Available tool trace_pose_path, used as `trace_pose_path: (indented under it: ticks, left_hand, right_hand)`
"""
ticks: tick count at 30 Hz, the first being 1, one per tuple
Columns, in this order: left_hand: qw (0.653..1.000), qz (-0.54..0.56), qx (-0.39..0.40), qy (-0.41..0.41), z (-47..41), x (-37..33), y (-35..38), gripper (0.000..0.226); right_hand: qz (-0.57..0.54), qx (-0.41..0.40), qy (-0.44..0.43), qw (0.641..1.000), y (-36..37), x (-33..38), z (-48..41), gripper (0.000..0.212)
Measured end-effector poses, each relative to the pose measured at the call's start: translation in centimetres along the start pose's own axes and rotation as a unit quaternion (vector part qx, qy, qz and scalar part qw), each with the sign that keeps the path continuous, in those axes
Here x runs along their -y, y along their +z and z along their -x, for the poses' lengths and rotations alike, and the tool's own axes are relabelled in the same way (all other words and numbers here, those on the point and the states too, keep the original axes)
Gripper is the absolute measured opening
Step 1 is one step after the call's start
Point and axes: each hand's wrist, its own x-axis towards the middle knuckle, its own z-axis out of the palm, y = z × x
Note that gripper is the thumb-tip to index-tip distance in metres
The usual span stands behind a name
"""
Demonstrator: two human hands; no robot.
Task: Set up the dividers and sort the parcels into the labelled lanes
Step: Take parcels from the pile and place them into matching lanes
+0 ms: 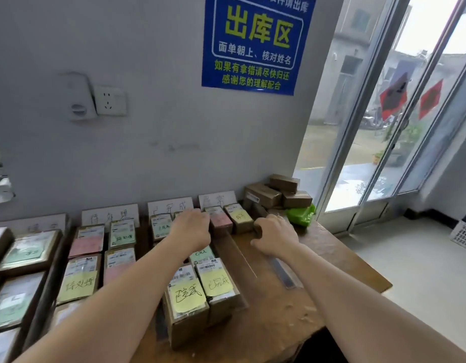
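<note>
Parcels (190, 294) lie in rows running from the wall toward the person, note side up so each slip can be read against the lane. Most sit under and to the left of the left hand (192, 229). Label cards (170, 205) lean on the wall (174, 127) just beyond both hands, one heading each lane. The left hand is knuckles-up over the parcels in the third lane with its fingers bent down out of sight, so I cannot tell if it grips one or only steadies the row. The right hand (275, 235) is curled, thumb and fingers round what looks like a small brown parcel (257, 228), just right of the two parcels at the head of the last lane. Likely it is being slid in beside them. Two loose dividers (241, 256) lie flat on the surface (292, 310), one between the hands and one under the right forearm, not yet stood up, so the right lane has no edge. What looks like an upright divider (47, 289) stands well left of the left hand. An unsorted pile (277, 191) waits beyond the right hand in the corner, with a green packet (301, 214) just right of that hand. A blue poster (255, 43) hangs high above both hands.
</note>
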Motion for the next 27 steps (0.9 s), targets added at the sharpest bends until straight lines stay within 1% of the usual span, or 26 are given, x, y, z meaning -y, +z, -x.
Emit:
trace_pose_path:
  ticks: [4,5,7,9,11,13,15,18,23,27]
  left_hand:
    - [1.000,-0.003,-0.002,0.026,-3.2,-5.0,0.5,0.009]
    - [1.000,0.000,-0.002,0.029,-4.1,-6.1,0.8,0.009]
    - [0.999,0.008,-0.003,0.034,-6.3,-8.1,1.5,0.021]
    - [0.999,0.007,-0.004,0.046,-8.5,-9.9,2.1,0.026]
    - [0.998,-0.005,-0.007,0.062,-11.0,-11.4,2.7,0.028]
    - [0.998,-0.003,-0.013,0.067,-13.7,-12.6,3.2,0.030]
    - [0.998,-0.004,-0.001,0.062,-16.3,-13.7,3.8,0.031]
    - [0.999,-0.010,0.013,0.052,-20.1,-14.9,4.8,0.028]
    - [0.999,-0.011,0.034,0.039,-24.8,-17.0,6.6,0.031]
    - [0.998,-0.029,0.054,0.029,-28.3,-18.8,8.3,0.033]
  right_hand:
    - [-0.008,-0.009,0.022,1.000,-1.0,-5.2,-1.2,0.046]
    - [-0.010,-0.008,0.026,1.000,-1.1,-6.4,-1.7,0.046]
    - [-0.006,-0.002,0.033,0.999,-1.3,-8.8,-2.8,0.047]
    - [-0.010,-0.003,0.037,0.999,-1.3,-11.2,-4.5,0.044]
    - [-0.011,-0.009,0.042,0.999,-1.3,-13.4,-6.6,0.040]
    - [-0.012,-0.012,0.052,0.998,-1.3,-15.4,-8.8,0.044]
    - [-0.012,-0.005,0.057,0.998,-1.4,-17.2,-11.0,0.047]
    - [-0.005,0.002,0.052,0.999,-1.4,-19.5,-14.3,0.047]
    - [0.017,0.016,0.044,0.999,-1.2,-22.9,-19.5,0.045]
    - [0.015,0.037,0.037,0.999,-0.5,-25.5,-23.2,0.045]
